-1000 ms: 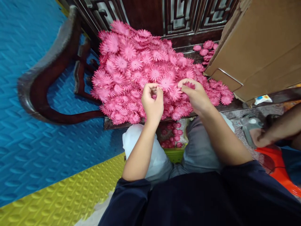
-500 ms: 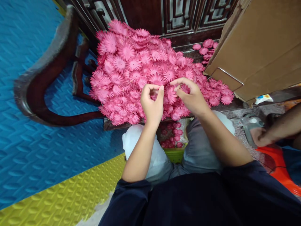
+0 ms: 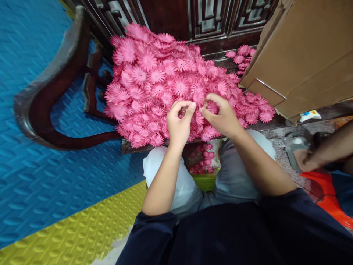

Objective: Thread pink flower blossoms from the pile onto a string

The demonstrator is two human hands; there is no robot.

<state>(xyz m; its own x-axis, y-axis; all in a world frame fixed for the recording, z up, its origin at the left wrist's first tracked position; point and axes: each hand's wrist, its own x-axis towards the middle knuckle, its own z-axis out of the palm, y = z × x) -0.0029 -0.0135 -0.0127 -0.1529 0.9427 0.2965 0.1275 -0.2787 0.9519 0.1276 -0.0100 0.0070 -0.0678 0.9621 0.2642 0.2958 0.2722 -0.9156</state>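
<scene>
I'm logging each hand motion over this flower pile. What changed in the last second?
The right hand slid left across the pink flowers until its fingers nearly meet the left hand, which stayed put, fingers curled on a flower. Pile, cardboard box and the other person's hand stayed as they were.
</scene>
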